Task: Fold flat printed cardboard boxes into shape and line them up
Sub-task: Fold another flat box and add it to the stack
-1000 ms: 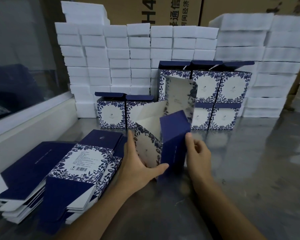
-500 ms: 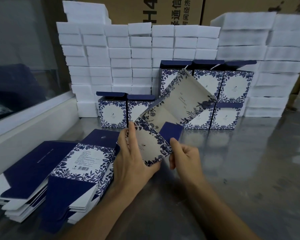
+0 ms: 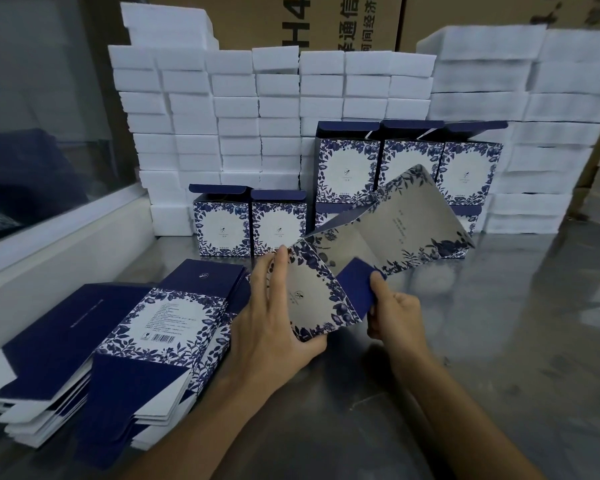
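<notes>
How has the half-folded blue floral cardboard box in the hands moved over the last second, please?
Yes: the half-folded blue floral cardboard box tipped from upright to slanting right, across the stacked finished boxes.

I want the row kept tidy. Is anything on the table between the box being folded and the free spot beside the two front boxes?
Nothing visible: bare steel table lies between the held box and the two front boxes.

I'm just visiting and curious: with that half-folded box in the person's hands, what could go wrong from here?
The box blank is held only at its near end by the left hand and right hand; its long free panel might crease. It also reaches toward the folded boxes, so a swing could knock that row crooked.
</notes>
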